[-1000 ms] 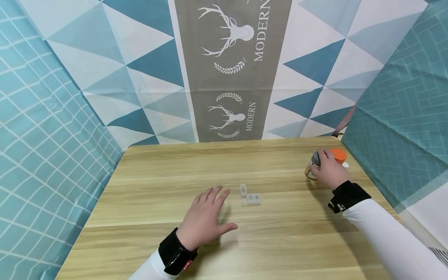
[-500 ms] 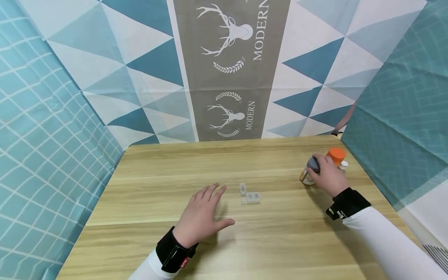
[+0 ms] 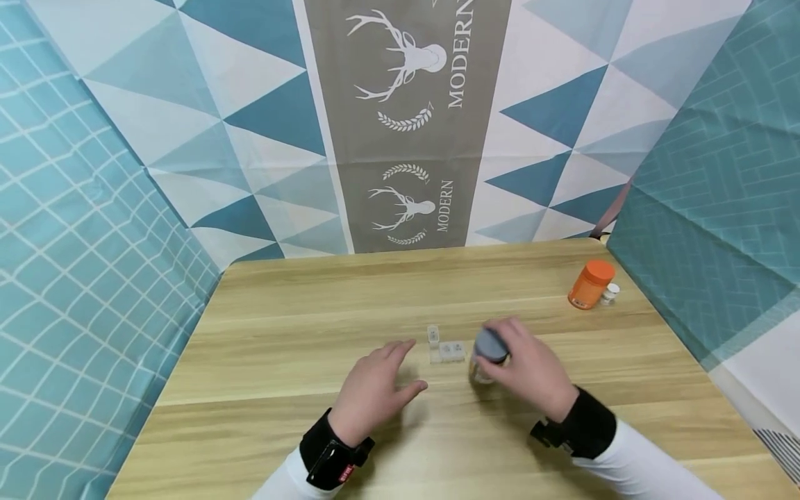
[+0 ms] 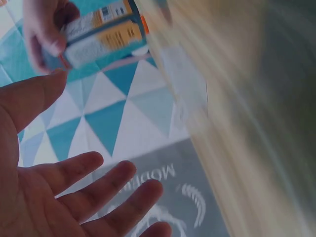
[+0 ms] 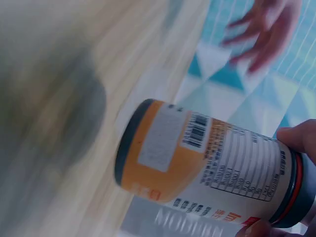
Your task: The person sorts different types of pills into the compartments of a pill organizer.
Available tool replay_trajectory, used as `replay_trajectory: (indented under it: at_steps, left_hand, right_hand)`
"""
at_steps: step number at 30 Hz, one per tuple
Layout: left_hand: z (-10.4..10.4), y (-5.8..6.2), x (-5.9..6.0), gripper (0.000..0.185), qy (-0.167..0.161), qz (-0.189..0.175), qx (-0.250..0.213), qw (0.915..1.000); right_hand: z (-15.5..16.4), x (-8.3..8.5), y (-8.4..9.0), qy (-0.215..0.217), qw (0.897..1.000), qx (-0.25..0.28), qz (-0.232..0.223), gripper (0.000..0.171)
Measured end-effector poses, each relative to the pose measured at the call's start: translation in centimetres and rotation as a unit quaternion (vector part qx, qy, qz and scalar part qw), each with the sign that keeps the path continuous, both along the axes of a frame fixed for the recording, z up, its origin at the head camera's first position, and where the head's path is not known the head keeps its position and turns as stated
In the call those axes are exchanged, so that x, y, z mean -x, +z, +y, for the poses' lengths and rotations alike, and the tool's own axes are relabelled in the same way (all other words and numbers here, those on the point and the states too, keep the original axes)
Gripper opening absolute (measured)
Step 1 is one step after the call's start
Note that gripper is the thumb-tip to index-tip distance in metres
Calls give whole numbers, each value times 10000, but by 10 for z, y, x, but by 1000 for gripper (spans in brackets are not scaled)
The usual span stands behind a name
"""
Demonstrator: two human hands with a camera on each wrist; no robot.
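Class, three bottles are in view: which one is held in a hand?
The grey-capped bottle, gripped by the right hand mid-table. The orange bottle and small white-capped bottle stand untouched at the far right.

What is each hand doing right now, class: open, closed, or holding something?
Left hand: open, fingers spread, flat over the table, holding nothing.
Right hand: closed around a bottle with a grey cap, gripping it near the cap.

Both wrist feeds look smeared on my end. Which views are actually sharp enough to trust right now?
Head view: sharp and evenly lit, soft shadows under the left hand and right hand on the table. Left wrist view: table streaked with motion blur, palm fairly clear. Right wrist view: table smeared too, but the bottle in the grip is sharp enough to show its label and barcode.
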State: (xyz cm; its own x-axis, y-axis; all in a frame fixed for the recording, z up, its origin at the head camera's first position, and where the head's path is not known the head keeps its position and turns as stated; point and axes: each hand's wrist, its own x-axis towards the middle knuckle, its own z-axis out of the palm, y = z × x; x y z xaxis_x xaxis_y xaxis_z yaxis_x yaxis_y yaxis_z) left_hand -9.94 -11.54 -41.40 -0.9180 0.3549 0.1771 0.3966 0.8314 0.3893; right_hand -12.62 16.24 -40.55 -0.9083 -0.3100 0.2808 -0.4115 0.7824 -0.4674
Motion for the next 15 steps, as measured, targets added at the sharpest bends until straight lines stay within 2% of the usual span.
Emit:
replay_trajectory:
  at_steps: [3, 6, 11, 15]
  left_hand:
    - [12, -2, 4, 70, -162, -126, -119, 9997]
    - [22, -5, 7, 69, -295, -187, -211, 9992]
    - [31, -11, 12, 61, -504, -250, -358, 9978]
    - [33, -16, 14, 59, -632, -392, -589, 9955]
  right_hand:
    - [-24, -8, -5, 255, 9997, 32, -43, 58]
    - [-40, -13, -10, 308, 9992, 153, -204, 57]
    - [-52, -15, -17, 252, 9973, 518, -457, 54]
    - [-56, -16, -22, 400, 9957, 669, -496, 55]
